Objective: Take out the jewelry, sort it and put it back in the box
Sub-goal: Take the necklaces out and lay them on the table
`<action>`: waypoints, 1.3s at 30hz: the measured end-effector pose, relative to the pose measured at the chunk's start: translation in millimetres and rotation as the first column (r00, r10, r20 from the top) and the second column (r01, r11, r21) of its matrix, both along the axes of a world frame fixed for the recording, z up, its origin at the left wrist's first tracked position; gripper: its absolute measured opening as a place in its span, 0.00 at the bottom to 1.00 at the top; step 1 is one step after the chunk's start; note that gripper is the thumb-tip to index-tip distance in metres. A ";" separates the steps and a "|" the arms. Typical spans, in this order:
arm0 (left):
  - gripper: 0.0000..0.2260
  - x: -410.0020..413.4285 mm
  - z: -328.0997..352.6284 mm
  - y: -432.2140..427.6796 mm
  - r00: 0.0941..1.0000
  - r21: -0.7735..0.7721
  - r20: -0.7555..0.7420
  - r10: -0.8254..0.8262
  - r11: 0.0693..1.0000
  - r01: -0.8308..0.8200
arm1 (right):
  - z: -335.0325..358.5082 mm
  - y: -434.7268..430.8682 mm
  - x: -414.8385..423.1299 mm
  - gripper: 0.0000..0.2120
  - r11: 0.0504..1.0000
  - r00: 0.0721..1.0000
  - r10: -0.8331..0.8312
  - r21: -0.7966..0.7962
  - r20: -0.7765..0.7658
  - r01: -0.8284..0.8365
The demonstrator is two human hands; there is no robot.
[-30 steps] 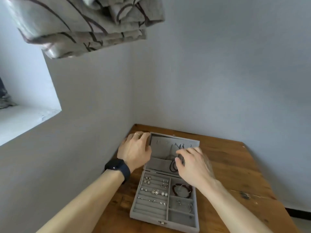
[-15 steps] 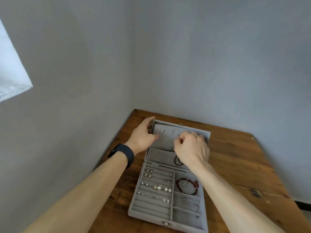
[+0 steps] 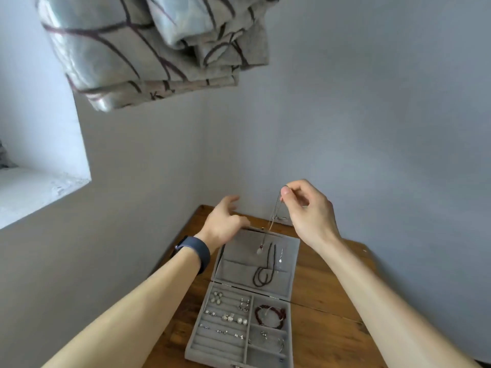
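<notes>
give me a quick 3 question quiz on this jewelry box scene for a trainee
1. True or false: the right hand pinches a thin chain necklace raised above the jewelry box.
2. What hangs inside the open lid?
3. Where is the red bracelet? A) in the right hand B) in a right-side compartment of the box C) hanging in the lid
Key: 1 true; 2 the dark beaded necklace; 3 B.
</notes>
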State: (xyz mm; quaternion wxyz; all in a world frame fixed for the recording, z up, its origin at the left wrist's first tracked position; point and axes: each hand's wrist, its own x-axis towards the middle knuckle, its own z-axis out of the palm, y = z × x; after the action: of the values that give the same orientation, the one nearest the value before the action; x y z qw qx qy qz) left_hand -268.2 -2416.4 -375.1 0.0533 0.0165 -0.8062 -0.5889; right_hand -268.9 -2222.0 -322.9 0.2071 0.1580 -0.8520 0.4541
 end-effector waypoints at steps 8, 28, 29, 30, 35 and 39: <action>0.06 76.0 119.0 36.5 0.932 -0.181 -0.267 -0.246 0.962 0.202 | 78.0 19.2 67.3 0.07 0.992 0.993 0.116 0.059 0.000 -0.116; 0.22 287.9 -19.8 67.5 0.777 0.355 0.287 -0.560 0.816 0.457 | -55.4 79.0 296.8 0.06 0.950 0.916 0.309 -0.133 0.256 -0.283; 0.21 291.2 -21.9 68.0 0.763 0.329 0.294 -0.575 0.811 0.484 | -59.1 80.0 299.6 0.06 0.950 0.914 0.311 -0.114 0.260 -0.291; 0.20 293.2 -22.9 69.0 0.752 0.303 0.299 -0.587 0.806 0.508 | -61.8 80.8 301.6 0.06 0.949 0.912 0.314 -0.094 0.263 -0.300; 0.11 295.2 -24.7 80.5 0.757 0.120 0.313 -0.574 0.814 0.568 | -68.7 84.6 306.7 0.06 0.942 0.904 0.337 -0.094 0.264 -0.324; 0.08 290.0 -28.1 83.4 0.833 -0.024 0.283 -0.475 0.865 0.501 | -79.0 92.0 307.8 0.07 0.933 0.883 0.331 -0.253 0.332 -0.255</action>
State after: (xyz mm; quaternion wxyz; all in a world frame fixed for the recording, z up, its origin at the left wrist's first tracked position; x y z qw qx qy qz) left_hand 21.8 -2333.0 -403.2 -0.2075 -0.1128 -0.8109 -0.5353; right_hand 38.9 -2130.0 -401.9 -0.0132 0.1757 -0.7910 0.5859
